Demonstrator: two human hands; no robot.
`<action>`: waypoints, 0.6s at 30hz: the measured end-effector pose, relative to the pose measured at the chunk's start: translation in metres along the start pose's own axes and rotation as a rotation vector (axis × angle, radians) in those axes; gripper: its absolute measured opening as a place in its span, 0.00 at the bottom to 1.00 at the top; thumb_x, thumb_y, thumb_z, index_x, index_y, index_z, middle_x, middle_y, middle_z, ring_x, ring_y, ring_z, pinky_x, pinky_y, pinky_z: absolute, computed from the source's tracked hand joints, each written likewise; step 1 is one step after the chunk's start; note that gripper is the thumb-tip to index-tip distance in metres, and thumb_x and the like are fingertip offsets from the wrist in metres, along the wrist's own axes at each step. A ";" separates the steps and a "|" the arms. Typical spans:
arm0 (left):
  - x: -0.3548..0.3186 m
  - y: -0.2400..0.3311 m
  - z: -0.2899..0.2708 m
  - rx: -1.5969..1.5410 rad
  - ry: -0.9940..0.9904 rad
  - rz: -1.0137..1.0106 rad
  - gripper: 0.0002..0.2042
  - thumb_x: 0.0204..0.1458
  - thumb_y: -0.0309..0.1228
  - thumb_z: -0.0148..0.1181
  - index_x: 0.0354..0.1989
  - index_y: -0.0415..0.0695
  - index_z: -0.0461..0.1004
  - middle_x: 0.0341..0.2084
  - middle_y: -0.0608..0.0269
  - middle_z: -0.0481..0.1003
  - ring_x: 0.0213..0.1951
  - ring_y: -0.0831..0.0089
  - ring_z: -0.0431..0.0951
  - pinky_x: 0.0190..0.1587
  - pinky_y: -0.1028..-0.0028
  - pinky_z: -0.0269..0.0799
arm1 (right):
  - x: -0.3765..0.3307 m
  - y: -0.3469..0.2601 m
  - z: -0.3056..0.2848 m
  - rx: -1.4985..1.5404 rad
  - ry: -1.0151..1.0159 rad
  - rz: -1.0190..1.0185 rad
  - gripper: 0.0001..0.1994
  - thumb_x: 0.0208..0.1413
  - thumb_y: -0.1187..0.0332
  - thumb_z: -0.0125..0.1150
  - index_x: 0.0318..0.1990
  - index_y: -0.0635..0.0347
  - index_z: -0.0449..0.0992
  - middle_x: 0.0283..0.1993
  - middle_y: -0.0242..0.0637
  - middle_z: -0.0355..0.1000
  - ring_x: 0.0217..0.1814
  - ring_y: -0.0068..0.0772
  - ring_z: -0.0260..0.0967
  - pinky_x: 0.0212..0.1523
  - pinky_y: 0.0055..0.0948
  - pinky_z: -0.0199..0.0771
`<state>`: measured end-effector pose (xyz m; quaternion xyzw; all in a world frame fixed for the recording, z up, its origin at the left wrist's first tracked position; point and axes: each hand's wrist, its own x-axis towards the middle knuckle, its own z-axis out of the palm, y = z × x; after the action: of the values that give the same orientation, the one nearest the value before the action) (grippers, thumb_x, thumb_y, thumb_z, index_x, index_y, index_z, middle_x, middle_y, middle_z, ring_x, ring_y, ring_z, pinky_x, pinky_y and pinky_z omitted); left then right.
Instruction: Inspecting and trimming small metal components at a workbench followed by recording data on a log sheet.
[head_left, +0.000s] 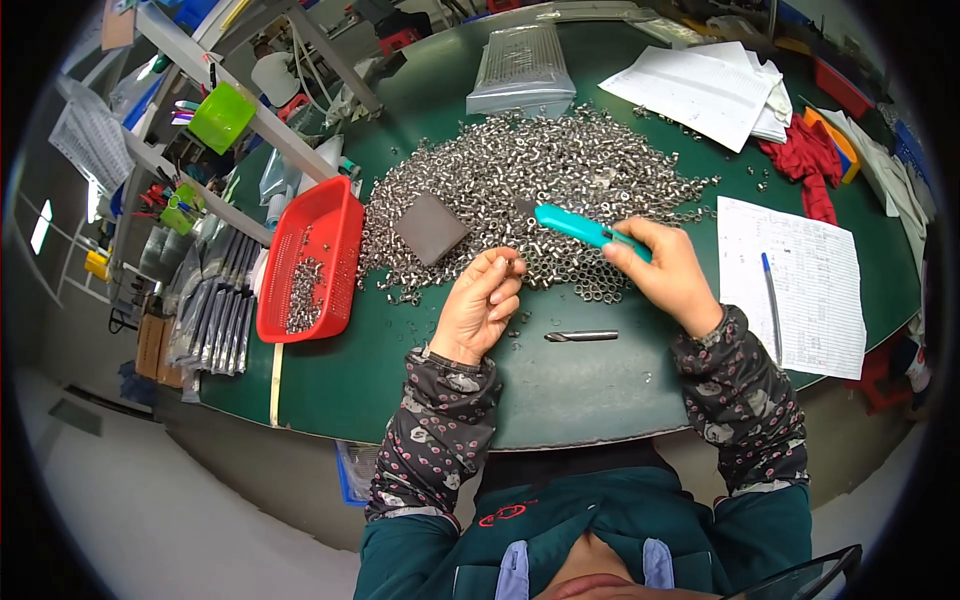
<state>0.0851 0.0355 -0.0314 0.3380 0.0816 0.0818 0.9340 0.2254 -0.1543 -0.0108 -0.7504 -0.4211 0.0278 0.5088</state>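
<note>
My right hand (672, 270) is closed round a teal utility knife (580, 226), its blade end pointing left over a large heap of small shiny metal rings (600, 150). At the near edge of the heap, my left hand (482, 305) pinches a small metal ring (514, 263) between thumb and fingers, which partly hide it. Between the hands, nearer to me, a metal end mill (582, 336) lies on the green table (440, 400). A dark grey square block (431, 229) rests on the heap, beyond my left hand.
At left stands a red perforated basket (350, 240) with some rings inside. Right of my right hand lie a printed sheet (820, 300) and a blue pen (772, 300). Farther back are a clear plastic bag (522, 70), stacked papers (700, 90) and a red cloth (808, 160).
</note>
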 end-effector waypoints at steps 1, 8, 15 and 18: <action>0.000 0.001 -0.003 0.000 -0.001 0.003 0.06 0.54 0.27 0.47 0.38 0.41 0.67 0.30 0.62 0.68 0.18 0.86 0.57 0.15 0.88 0.53 | 0.000 -0.001 0.000 -0.020 -0.054 0.016 0.15 0.45 0.57 0.57 0.30 0.61 0.73 0.19 0.41 0.67 0.20 0.37 0.67 0.21 0.30 0.62; 0.001 0.003 -0.010 -0.078 0.035 0.055 0.07 0.55 0.31 0.44 0.37 0.42 0.67 0.23 0.66 0.64 0.17 0.86 0.55 0.14 0.88 0.50 | -0.002 -0.010 0.000 -0.078 -0.261 0.043 0.14 0.45 0.59 0.57 0.30 0.62 0.73 0.19 0.41 0.67 0.21 0.34 0.65 0.23 0.29 0.62; 0.001 0.005 -0.007 0.000 0.105 0.129 0.06 0.55 0.29 0.44 0.37 0.42 0.67 0.23 0.67 0.65 0.17 0.86 0.56 0.14 0.88 0.51 | -0.001 -0.011 0.001 -0.100 -0.316 0.094 0.15 0.44 0.56 0.57 0.30 0.60 0.74 0.21 0.43 0.69 0.23 0.42 0.67 0.26 0.33 0.64; 0.000 0.005 -0.007 0.012 0.123 0.126 0.06 0.55 0.28 0.44 0.36 0.42 0.67 0.23 0.66 0.66 0.16 0.86 0.56 0.15 0.88 0.51 | -0.003 -0.011 0.002 -0.080 -0.310 0.087 0.15 0.44 0.56 0.57 0.31 0.60 0.74 0.22 0.43 0.69 0.24 0.42 0.67 0.26 0.34 0.64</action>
<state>0.0835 0.0436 -0.0341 0.3423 0.1179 0.1603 0.9183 0.2159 -0.1529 -0.0041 -0.7742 -0.4623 0.1488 0.4058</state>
